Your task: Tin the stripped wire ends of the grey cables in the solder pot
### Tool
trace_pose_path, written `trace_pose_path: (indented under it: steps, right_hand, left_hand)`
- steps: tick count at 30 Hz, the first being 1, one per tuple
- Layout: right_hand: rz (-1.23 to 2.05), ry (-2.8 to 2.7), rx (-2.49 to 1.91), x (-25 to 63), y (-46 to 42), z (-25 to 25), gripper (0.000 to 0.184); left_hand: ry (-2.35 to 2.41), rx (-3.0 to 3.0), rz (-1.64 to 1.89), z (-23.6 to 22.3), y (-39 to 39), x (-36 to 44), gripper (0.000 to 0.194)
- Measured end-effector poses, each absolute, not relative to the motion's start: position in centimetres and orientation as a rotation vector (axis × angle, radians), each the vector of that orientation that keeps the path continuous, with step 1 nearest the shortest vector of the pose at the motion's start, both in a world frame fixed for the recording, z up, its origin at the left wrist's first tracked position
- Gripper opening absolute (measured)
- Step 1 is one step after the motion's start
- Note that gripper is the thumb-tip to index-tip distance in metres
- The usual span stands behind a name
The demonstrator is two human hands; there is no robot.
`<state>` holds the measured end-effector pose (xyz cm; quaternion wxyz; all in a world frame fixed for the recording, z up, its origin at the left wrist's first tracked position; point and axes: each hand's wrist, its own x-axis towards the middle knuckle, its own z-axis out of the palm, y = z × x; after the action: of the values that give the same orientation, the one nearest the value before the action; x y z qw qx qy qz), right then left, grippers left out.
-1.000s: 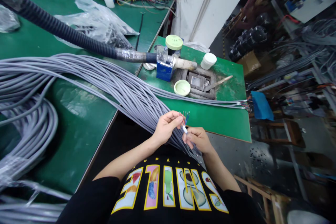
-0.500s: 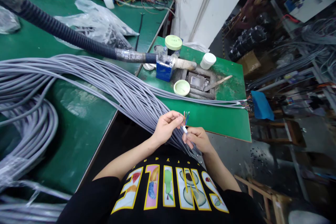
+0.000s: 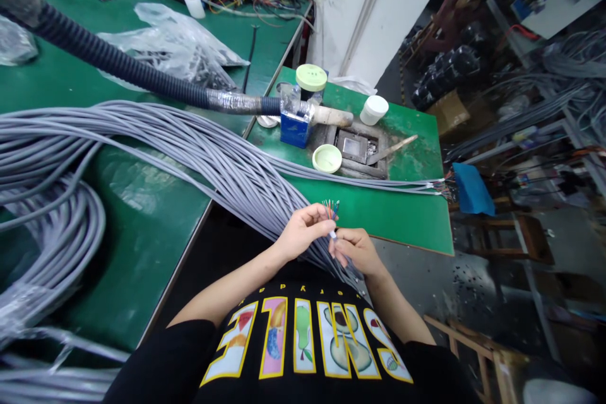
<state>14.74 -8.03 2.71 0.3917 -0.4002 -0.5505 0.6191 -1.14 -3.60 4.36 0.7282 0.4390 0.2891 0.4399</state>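
Lower centre of the frame: you are holding one white-banded cable end [image 3: 332,235] in front of your chest, its coloured conductors [image 3: 330,207] pointing toward the top of the picture. Your right hand [image 3: 357,251] is gripping the cable end, thumb and fingers closing on it just below the white part. Your left hand [image 3: 305,231] is pinching at the conductors, thumb lying across their base; which ones it is pressing, I cannot tell.

Technique, as judged: your right fingers are acting as the vice, so they are serving best when pinching firmly and not letting the cable end roll. Your left fingers are doing the finer work; a light pinch low on the conductors is probably bending the tips less. Handling one conductor at a time is likely sparing the others from kinks; hard pulling is risking damage.

Surroundings: a grey cable bundle [image 3: 255,167] is running from the left of the frame down behind your hands, possibly adding drag. Stripped cable tails [image 3: 442,187] are resting at the right edge of the green bench [image 3: 411,221]. A pale-green dish [image 3: 326,158] is sitting above your hands, well apart from them.
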Motion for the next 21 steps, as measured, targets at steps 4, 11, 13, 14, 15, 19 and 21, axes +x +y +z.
trace_pose_path:
  steps: [4, 11, 13, 14, 15, 19, 21]
  right_hand:
    - [1.565, -1.416, -1.057, 14.8, -8.1, 2.5, 0.039]
    - [1.539, -1.385, -1.083, 14.7, -8.0, 2.5, 0.039]
    - [1.533, -1.359, -1.072, 15.1, -8.7, 2.8, 0.039]
    - [1.534, -1.336, -1.065, 15.6, -9.4, 2.9, 0.039]
    - [1.527, -1.295, -1.060, 16.3, -10.3, 3.1, 0.038]
    - [1.258, -0.910, -1.064, 20.6, -15.6, 3.0, 0.037]
    - [1.090, -0.705, -1.165, 23.2, -18.1, 1.7, 0.034]
  left_hand:
    - [0.644, 0.998, 0.936, 4.7, -3.8, -1.1, 0.036]
    - [0.739, 1.408, 1.238, 3.9, -4.0, -1.1, 0.026]
    - [0.690, 1.636, 1.276, 4.1, -3.9, -0.7, 0.018]
    - [0.624, 1.738, 1.253, 4.2, -3.7, -0.5, 0.015]
    - [0.544, 1.824, 1.206, 4.4, -3.4, -0.1, 0.012]
    - [0.455, 2.162, 0.948, 4.9, -1.2, 1.2, 0.019]
    - [0.573, 2.378, 0.813, 4.9, 0.3, 2.0, 0.024]
